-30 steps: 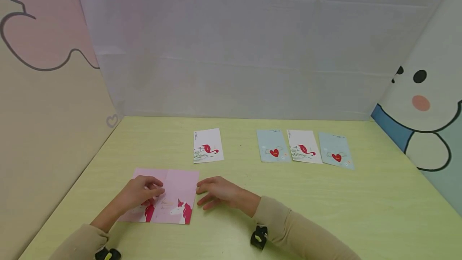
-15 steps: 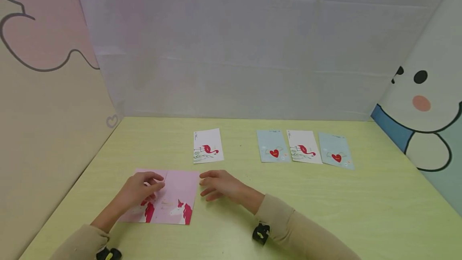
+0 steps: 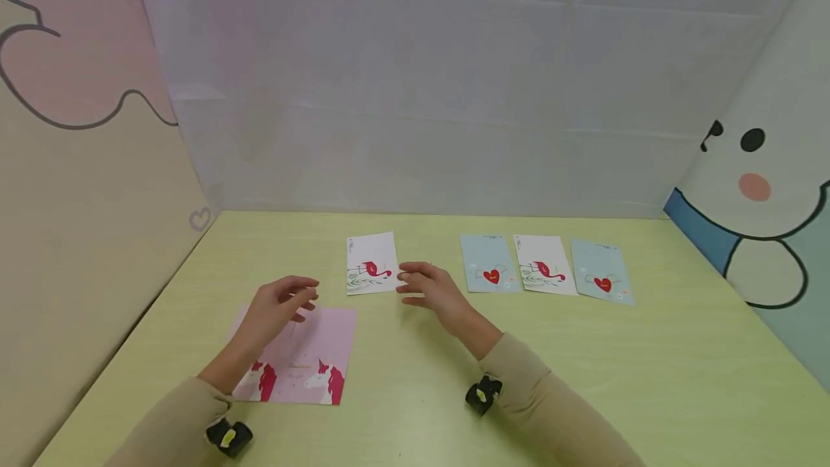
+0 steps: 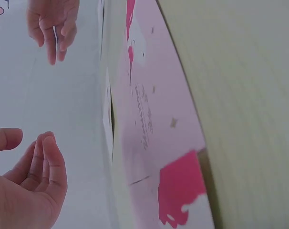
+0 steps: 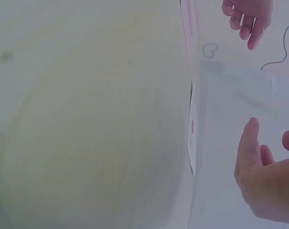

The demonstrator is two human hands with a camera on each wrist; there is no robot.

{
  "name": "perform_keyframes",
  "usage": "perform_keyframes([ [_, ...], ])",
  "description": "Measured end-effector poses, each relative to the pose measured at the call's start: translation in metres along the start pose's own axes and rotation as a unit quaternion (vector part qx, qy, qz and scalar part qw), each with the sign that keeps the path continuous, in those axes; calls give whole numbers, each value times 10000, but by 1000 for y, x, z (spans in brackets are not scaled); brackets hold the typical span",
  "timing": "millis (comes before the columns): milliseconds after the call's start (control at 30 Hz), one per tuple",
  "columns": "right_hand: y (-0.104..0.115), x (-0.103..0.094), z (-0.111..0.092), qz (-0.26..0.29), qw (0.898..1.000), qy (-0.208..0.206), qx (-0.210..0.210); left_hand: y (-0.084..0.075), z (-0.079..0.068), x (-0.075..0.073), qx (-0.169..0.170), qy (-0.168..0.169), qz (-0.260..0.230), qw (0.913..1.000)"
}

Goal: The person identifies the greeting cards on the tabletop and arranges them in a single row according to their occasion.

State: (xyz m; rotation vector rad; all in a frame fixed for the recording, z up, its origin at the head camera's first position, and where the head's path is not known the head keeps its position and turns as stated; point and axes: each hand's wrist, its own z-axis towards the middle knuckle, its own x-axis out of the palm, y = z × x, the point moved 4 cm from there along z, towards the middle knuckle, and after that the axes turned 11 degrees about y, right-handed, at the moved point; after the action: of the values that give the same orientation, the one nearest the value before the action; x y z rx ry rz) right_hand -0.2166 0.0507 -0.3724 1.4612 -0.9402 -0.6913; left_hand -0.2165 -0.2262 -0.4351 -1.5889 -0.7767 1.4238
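Two pink unicorn cards [image 3: 320, 341] lie side by side at the front left of the table. Over their far part is my left hand [image 3: 275, 308], its fingers loosely bent with nothing between them; it covers much of the left card. My right hand [image 3: 444, 298] is held above the table, fingers relaxed and holding nothing. Its fingertips come right to the right edge of a white flamingo card [image 3: 371, 276] in the head view. In the left wrist view, my left hand [image 4: 35, 191] shows a gap between thumb and fingers.
At the back right, a light blue heart card [image 3: 483, 254], a second flamingo card [image 3: 541, 247] and another blue heart card [image 3: 599, 258] lie in a row. A pale wall sheet [image 3: 454, 92] rises behind the table [image 3: 648, 359].
Both hands have moved away from me, toward the back of the table. My right hand has also gone rightward, from beside the pink cards to the white flamingo card. The cards stay put.
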Motion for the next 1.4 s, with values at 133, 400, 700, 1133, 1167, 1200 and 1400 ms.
perform_keyframes([
  [133, 0, -15, 2, 251, 9992, -281, -145, -18, 1, 7, -57, 226, -560, 9982],
  [400, 1, -37, 5, 837, 9944, -639, -68, -41, 4, 17, -554, 642, -872, 9926],
  [700, -4, -52, 13, 1222, 9906, -590, 197, -64, 11, 25, -1213, 942, -1103, 9820],
  [1133, -8, -53, 22, 1960, 9787, -419, 452, -71, 21, 30, -1355, 924, -2386, 9572],
  [1167, -8, -52, 22, 1977, 9783, -413, 461, -72, 21, 30, -1387, 889, -2452, 9554],
  [1200, -8, -51, 23, 1993, 9779, -408, 479, -72, 22, 31, -1409, 855, -2508, 9539],
  [1400, -10, -42, 32, 1960, 9779, -256, 675, -74, 26, 33, -1565, 730, -2574, 9508],
])
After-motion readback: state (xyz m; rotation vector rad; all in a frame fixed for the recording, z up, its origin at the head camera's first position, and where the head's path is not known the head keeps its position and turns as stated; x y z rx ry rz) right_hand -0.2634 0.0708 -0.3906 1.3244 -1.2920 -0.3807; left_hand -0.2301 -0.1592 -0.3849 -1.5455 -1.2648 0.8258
